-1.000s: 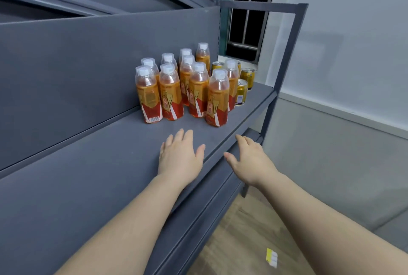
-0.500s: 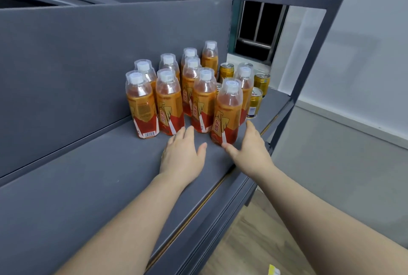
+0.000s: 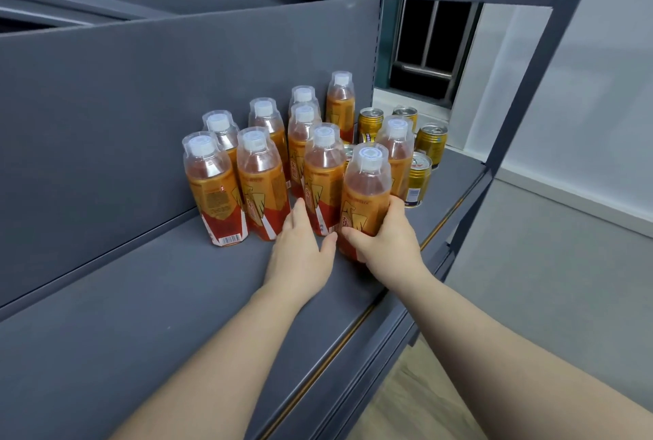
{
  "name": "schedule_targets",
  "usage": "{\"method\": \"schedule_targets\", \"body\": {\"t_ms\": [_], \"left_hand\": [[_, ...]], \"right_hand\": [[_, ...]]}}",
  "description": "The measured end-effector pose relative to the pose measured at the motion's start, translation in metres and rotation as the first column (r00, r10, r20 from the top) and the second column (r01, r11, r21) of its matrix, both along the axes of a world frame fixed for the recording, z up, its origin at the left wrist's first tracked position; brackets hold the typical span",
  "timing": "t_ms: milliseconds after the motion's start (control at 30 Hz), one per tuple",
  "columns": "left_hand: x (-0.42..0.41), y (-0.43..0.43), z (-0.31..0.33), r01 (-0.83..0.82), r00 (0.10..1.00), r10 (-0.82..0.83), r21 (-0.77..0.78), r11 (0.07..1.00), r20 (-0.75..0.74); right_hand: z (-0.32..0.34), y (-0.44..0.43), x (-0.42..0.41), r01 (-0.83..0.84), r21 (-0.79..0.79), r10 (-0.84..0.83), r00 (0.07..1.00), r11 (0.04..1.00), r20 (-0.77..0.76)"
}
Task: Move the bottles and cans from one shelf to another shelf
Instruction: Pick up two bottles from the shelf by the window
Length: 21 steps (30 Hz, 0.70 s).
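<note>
While the right hand (image 3: 385, 245) has thumb and fingers wrapped round the lower body of the front bottle (image 3: 365, 199), the left hand (image 3: 300, 248) is flat and loose and holds nothing. Its fingertips are just left of that bottle. Can't tell if they touch the neighbours.

Layout, all relative to the front bottle:
- it stands upright on the shelf (image 3: 159, 298), near the shelf's outer edge
- other bottles (image 3: 261, 171) packed behind and to its left, the nearest one touching or almost
- cans (image 3: 429, 142) behind and to its right, near the same edge

Nothing looks moved off yet, so probably the first pick.

Risks as I see them:
- Grip is low on a tall, full bottle, so it's likely top-heavy and could swing or slip once lifted. The wrap looks smooth.
- Tight packing: a sideways pull could drag or tip the neighbour and start a domino.
- The right wrist or the bottle could clip the nearest can on the way out. With the edge that close, a knocked can would land on the floor (image 3: 530, 280).
- The left hand could nudge the front row if it pushes in blind.
</note>
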<state>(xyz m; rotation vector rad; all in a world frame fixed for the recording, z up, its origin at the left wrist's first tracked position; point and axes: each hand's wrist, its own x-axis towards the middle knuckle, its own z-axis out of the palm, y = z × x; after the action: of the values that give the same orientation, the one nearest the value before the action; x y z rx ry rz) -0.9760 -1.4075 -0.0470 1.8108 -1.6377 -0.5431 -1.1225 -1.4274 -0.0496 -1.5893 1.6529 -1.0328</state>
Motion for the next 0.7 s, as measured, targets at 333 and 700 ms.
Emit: {"method": "schedule_targets", "body": {"t_ms": [333, 700], "left_hand": [[-0.010, -0.034, -0.001, -0.053, 0.992, 0.044, -0.082, 0.995, -0.115], [-0.017, -0.071, -0.002, -0.148, 0.954, 0.113, -0.107, 0.983, -0.278]], "right_hand": [[-0.003, -0.006, -0.014, 0.018, -0.045, -0.019, 0.999, 0.999, -0.027], [-0.005, -0.012, -0.018, 0.010, -0.030, -0.010, 1.000, 0.999, 0.001]]}}
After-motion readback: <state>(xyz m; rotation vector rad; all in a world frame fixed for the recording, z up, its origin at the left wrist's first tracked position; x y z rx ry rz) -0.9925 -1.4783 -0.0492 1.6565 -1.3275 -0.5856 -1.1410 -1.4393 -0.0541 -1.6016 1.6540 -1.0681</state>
